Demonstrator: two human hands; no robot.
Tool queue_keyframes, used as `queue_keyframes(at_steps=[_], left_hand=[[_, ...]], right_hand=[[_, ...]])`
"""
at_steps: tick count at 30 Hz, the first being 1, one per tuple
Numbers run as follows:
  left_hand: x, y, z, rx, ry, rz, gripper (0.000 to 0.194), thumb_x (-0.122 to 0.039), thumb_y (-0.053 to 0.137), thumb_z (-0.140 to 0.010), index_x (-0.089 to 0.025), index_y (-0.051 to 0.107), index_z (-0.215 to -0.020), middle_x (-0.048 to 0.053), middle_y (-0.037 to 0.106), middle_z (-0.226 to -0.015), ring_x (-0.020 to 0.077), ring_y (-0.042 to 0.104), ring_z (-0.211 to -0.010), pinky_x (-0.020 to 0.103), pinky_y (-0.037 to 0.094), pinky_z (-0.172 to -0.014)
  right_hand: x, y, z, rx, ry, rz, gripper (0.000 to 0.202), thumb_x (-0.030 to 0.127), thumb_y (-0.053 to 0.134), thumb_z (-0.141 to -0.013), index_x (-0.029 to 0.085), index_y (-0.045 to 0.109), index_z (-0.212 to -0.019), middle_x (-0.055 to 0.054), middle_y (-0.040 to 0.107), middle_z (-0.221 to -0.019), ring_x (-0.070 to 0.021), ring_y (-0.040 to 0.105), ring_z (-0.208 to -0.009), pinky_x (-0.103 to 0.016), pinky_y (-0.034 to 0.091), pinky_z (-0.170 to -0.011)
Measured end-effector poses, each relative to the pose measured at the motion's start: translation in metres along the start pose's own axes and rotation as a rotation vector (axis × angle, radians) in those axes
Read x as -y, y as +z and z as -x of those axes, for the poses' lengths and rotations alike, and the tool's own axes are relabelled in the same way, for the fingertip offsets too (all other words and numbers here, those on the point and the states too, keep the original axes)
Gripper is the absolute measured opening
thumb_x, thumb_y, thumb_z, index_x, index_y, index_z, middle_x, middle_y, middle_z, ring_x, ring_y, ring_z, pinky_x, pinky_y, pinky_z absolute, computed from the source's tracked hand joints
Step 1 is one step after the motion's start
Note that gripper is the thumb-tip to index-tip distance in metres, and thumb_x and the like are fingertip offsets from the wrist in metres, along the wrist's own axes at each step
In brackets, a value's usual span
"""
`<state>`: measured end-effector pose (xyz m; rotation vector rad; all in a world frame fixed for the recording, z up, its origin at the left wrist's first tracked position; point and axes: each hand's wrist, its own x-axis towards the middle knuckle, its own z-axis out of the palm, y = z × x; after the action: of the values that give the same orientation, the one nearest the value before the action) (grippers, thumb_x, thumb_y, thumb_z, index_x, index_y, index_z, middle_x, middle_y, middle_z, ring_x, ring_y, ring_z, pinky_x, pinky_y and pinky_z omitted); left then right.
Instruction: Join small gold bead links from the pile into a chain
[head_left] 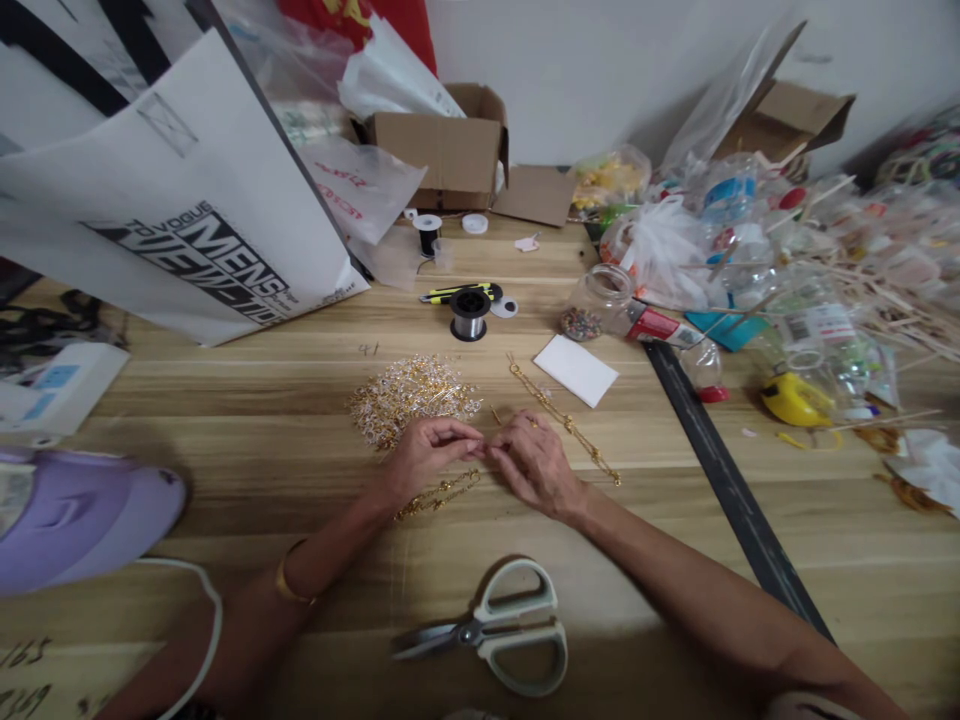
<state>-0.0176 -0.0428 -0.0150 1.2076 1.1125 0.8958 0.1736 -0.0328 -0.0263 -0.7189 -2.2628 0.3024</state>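
Observation:
My left hand point(431, 455) and my right hand point(536, 462) meet over the wooden table, fingertips pinched close together. Whatever lies between them is too small to make out. Just behind my left hand is a heap of small gold and silver pieces point(409, 395). A short gold chain point(442, 492) lies beneath and beside my left wrist. Stretched out to the right of my right hand is a longer gold chain point(566, 420) with knot-like beads. Nearer to me rest scissors point(517, 625) with pale handles, blades pointing left.
A wire spool point(469, 316) and a yellow utility knife point(450, 293) lie behind the heap. A white card point(576, 370), a jar of beads point(596, 305) and a dark metal strip point(735, 480) are to the right. A paper bag point(180, 220) stands left.

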Motion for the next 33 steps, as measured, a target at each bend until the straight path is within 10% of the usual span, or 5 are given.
queue_keyframes(at_steps=[33], left_hand=[[0.0007, 0.0034, 0.0008, -0.001, 0.058, -0.098, 0.012, -0.022, 0.068, -0.070, -0.013, 0.071, -0.078, 0.006, 0.072, -0.076, 0.0153, 0.066, -0.070, 0.025, 0.051, -0.068]], right_hand=[[-0.0006, 0.0009, 0.0004, 0.014, 0.011, 0.003, 0.005, 0.015, 0.046, -0.087, 0.018, 0.050, -0.087, -0.002, 0.057, -0.072, -0.0160, 0.049, -0.071, -0.037, 0.040, -0.083]])
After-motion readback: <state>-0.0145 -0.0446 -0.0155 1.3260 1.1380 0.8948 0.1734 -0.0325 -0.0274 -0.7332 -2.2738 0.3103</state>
